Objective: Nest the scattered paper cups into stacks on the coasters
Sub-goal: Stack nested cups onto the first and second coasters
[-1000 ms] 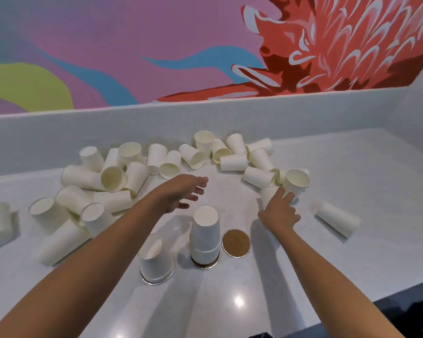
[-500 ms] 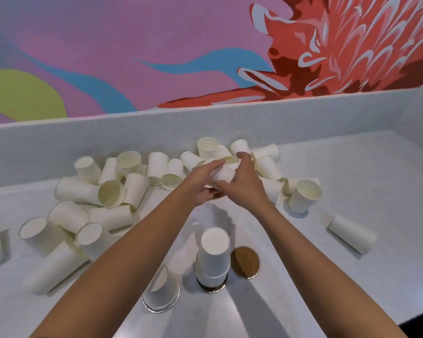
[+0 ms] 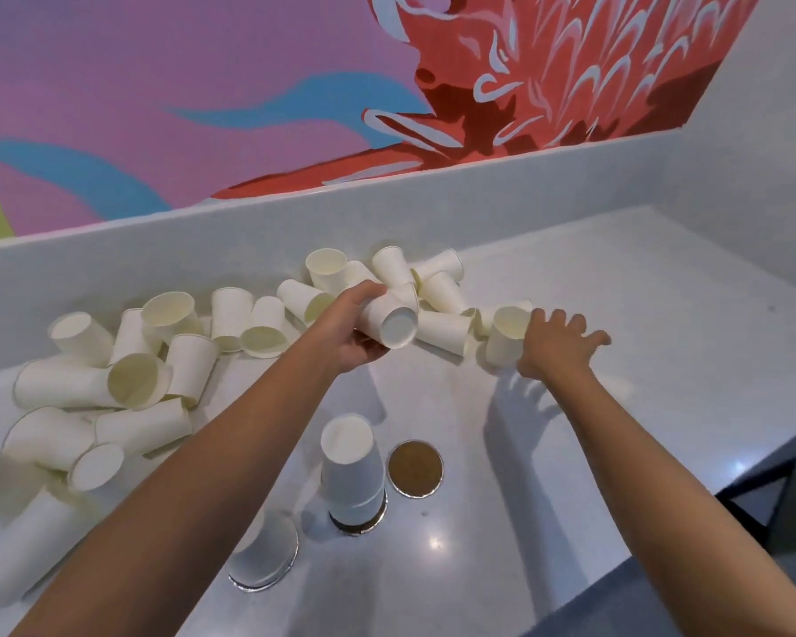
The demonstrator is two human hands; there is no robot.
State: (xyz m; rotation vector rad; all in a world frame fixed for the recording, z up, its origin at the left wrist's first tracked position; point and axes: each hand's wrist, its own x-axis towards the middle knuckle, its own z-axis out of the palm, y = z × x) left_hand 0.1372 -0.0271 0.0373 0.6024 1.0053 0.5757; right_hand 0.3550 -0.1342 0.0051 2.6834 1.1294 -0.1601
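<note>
Many white paper cups point(image 3: 125, 379) lie scattered along the back of the white counter point(image 3: 616, 406). My left hand point(image 3: 348, 335) grips one cup point(image 3: 389, 321) on its side, base toward me, above the counter. My right hand point(image 3: 554, 344), fingers spread, touches an upright cup point(image 3: 506, 333) at the pile's right end. Near me, a short stack of upside-down cups point(image 3: 352, 466) stands on the middle coaster point(image 3: 358, 526). One upside-down cup point(image 3: 267, 544) sits on the left coaster point(image 3: 263, 583), partly hidden by my left forearm. The brown right coaster point(image 3: 415, 468) is bare.
A low white wall point(image 3: 433, 209) runs behind the counter and turns along the right side point(image 3: 745, 167), with a bright mural point(image 3: 203, 85) above. The counter's front edge point(image 3: 662, 554) drops off at the lower right to a dark floor.
Both hands met over a cup in the pile; now the left hand holds that cup lifted, and the right hand has swung right to the upright cup. The camera tilted rightward.
</note>
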